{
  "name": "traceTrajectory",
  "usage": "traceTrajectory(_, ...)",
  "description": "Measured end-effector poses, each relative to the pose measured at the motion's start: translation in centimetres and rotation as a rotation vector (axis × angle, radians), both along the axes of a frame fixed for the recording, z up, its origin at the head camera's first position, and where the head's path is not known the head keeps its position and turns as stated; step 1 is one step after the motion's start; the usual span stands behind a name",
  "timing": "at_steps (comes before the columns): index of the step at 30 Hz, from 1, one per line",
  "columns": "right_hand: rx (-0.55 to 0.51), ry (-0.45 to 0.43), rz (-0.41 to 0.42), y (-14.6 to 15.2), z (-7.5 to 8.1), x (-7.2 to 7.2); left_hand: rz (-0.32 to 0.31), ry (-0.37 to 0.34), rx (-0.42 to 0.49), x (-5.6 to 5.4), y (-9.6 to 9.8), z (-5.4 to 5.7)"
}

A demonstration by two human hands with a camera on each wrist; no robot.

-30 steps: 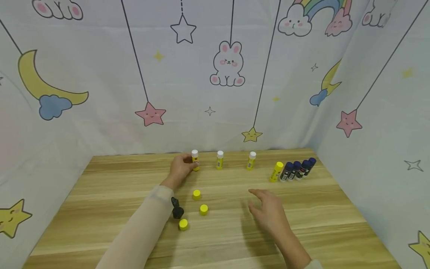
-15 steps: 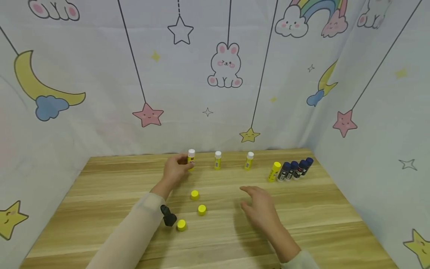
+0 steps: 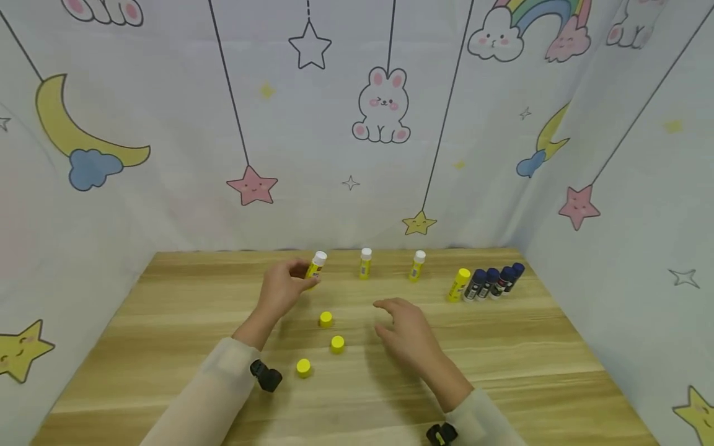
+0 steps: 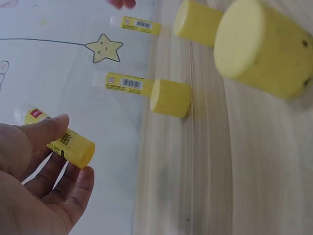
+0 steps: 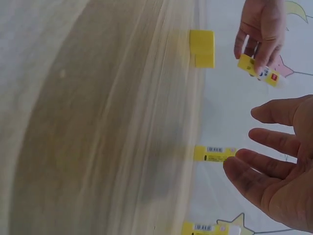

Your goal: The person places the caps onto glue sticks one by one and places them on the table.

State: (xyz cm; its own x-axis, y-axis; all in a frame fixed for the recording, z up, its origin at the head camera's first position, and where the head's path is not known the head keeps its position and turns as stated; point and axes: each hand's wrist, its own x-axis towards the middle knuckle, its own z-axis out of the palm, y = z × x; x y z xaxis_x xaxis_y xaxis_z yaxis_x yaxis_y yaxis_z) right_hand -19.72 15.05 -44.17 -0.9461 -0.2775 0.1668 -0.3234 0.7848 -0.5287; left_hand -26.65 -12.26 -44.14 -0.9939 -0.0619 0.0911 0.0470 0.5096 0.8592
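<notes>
My left hand (image 3: 281, 288) holds a yellow glue stick (image 3: 316, 266) with a white top, pinched between thumb and fingers. The glue stick tilts to the right and its base is off the table in the left wrist view (image 4: 80, 152). My right hand (image 3: 409, 331) hovers over the middle of the table, fingers spread and holding nothing. Three yellow caps stand on the table between the hands: a far cap (image 3: 326, 319), a middle cap (image 3: 337, 344) and a near cap (image 3: 304, 368). Two more white-topped glue sticks stand at the back, one central (image 3: 365, 264) and one further right (image 3: 417, 266).
At the back right stand a yellow-capped glue stick (image 3: 459, 285) and several dark-blue-capped glue sticks (image 3: 476, 285) in a slanting row. A patterned curtain (image 3: 312, 217) hangs behind the wooden table (image 3: 201, 297) and along its sides.
My left hand has lifted the glue stick from its upright place at the back, tilted it and drawn it slightly left and nearer. My right hand has moved left, towards the left hand.
</notes>
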Motion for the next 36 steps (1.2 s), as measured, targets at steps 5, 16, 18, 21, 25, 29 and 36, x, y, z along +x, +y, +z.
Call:
traceTrajectory(5, 0.015, -0.031, 0.069, -1.7, 0.0, -0.7, -0.033, 0.078, -0.065, 1.4, -0.1, 1.1)
traceTrajectory(16, 0.138, -0.033, 0.266, -5.5, 0.1, -0.6, -0.050, 0.161, -0.145, 3.5, -0.7, 1.4)
traceTrajectory(18, 0.175, -0.028, 0.296, -6.0, 0.0, -0.5, -0.057, 0.166, -0.160, 3.8, -0.9, 1.3)
traceTrajectory(21, 0.224, -0.012, 0.347, -6.6, -0.1, -0.5, -0.057, 0.161, -0.171, 4.1, -0.9, 1.3)
traceTrajectory(25, 0.266, 0.004, 0.400, -7.0, -0.4, -0.6, -0.038, 0.164, -0.188, 4.6, -0.8, 1.4)
traceTrajectory(29, 0.285, -0.014, 0.415, -7.2, -0.9, -0.7, -0.029, 0.188, -0.215, 5.0, -0.7, 1.4)
traceTrajectory(36, 0.309, -0.017, 0.404, -7.5, -1.0, -0.6, -0.038, 0.210, -0.228, 5.4, -0.7, 1.3)
